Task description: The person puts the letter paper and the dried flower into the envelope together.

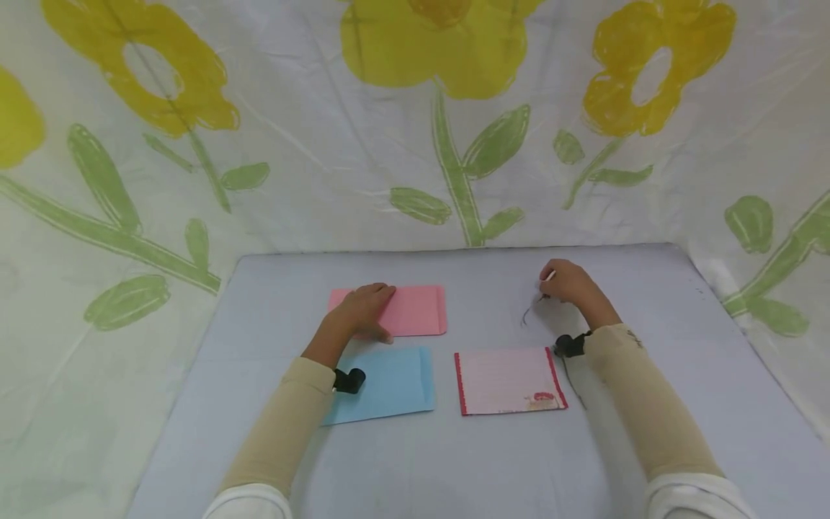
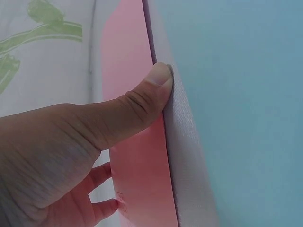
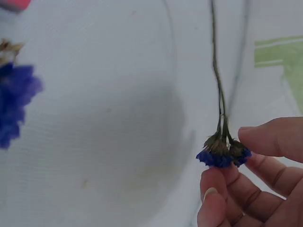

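My left hand (image 1: pixel 363 311) rests on a pink envelope (image 1: pixel 415 311), fingers toward its far side. In the left wrist view the thumb (image 2: pixel 135 101) lies across the envelope's near edge, with two fingertips at the opposite edge. A light blue envelope (image 1: pixel 392 382) lies just below that hand, partly under the forearm. My right hand (image 1: pixel 570 282), at the back right of the table, pinches a dried sprig (image 3: pixel 220 153) by its blue flower heads. Its thin brown stems point away from the fingers.
A pink lined card (image 1: pixel 509 380) with red side borders lies front centre. Beside its right edge is another stem (image 1: pixel 573 382); a blue flower head (image 3: pixel 14 104) shows at the right wrist view's left. A flower-painted white sheet (image 1: pixel 311 158) hangs behind the table.
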### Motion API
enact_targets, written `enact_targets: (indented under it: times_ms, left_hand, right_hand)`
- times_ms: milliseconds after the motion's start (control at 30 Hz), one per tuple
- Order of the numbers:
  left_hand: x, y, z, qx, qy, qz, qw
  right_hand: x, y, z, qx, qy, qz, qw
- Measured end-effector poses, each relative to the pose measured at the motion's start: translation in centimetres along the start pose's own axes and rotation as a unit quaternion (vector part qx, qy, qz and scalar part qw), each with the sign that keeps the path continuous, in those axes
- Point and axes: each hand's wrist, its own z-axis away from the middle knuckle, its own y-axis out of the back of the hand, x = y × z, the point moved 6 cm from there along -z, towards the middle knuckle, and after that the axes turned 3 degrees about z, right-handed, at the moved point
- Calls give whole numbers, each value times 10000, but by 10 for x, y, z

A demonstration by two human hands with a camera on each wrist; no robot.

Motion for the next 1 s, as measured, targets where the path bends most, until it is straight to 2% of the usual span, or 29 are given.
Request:
enact_targets:
  times_ms: [167, 333, 600, 800, 1000]
  left_hand:
    - [-1, 0, 1, 9, -1, -21, 10000]
    - [-2, -2, 0, 37, -20, 28, 10000]
    - [-3, -3, -3, 82, -7, 132, 9999]
    - [-3, -3, 0, 17, 56, 65, 10000]
    - [1, 0, 2, 41, 23, 129, 9999]
  right_hand:
    - [-12, 4, 3, -66, 190, -552, 9983]
    - [-23, 2, 3, -177, 457, -1285, 9905]
    - [-32, -9, 2, -272, 595, -1588, 9851]
    - [-43, -28, -3, -490, 742, -1896, 9778]
    - [-54, -41, -6, -520, 866, -1940, 9758]
